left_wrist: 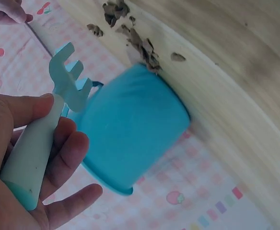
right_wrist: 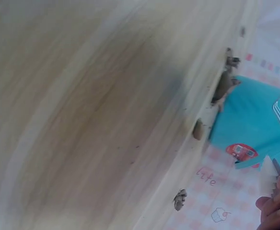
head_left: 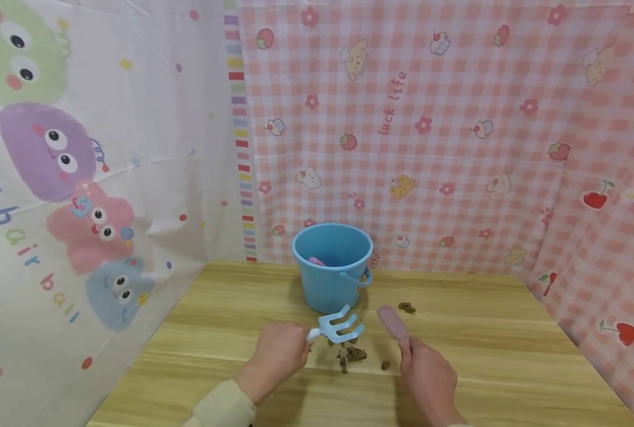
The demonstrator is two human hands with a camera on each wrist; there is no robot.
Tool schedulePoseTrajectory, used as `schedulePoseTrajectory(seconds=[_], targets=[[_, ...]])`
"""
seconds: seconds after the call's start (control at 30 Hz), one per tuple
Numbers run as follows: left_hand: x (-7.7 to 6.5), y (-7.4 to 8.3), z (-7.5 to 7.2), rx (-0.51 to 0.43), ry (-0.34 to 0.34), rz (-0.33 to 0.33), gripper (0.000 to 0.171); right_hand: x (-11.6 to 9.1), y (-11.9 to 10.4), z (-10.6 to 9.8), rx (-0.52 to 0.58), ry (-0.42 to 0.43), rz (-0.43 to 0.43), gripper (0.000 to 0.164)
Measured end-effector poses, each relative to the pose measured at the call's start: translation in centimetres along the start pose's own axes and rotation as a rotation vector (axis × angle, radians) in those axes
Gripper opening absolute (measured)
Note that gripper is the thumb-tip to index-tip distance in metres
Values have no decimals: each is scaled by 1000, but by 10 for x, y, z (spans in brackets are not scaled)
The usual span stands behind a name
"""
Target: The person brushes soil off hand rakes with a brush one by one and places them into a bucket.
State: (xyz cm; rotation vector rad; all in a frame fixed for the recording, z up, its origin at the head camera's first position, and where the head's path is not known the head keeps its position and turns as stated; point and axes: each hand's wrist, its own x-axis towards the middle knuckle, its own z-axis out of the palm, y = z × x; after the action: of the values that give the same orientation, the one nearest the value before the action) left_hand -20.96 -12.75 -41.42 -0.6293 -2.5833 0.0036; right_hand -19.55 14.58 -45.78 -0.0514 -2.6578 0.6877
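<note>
My left hand (head_left: 279, 353) grips the white handle of a light blue toy rake (head_left: 327, 327). Its tines hang over brown crumbly clumps (head_left: 356, 354) on the wood-look tabletop. In the left wrist view, the thumb lies along the rake handle (left_wrist: 32, 151) and the little finger stands away from it. My right hand (head_left: 429, 373) holds a pink flat-bladed tool (head_left: 392, 323) by its lower end, blade pointing away, to the right of the clumps. Just beyond the rake stands a blue bucket (head_left: 330, 287), upright, with something pink (head_left: 315, 261) inside.
One brown clump (head_left: 406, 308) lies apart beyond the pink blade, and a small one (head_left: 385, 365) sits between the hands. The bucket's handle (head_left: 356, 280) hangs down its right side. Printed cloths (head_left: 402, 148) hang behind and beside the table (head_left: 482, 332).
</note>
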Motion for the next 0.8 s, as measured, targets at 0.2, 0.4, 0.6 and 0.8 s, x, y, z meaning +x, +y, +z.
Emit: schedulePoseTrajectory(seconds=[0.2,0.4,0.6,0.8], targets=[[5,-8,-7,-116,133,20,27,-1,-5,-4,60,29,42,27],[18,-13,-27,-155,262,30,25,-2,-8,-3,83,31,81,26],[29,-16,-38,-162,248,11,21,-7,-6,-2,92,54,77,25],[36,-17,-41,-140,231,6,25,-9,-6,-3,116,57,93,30]])
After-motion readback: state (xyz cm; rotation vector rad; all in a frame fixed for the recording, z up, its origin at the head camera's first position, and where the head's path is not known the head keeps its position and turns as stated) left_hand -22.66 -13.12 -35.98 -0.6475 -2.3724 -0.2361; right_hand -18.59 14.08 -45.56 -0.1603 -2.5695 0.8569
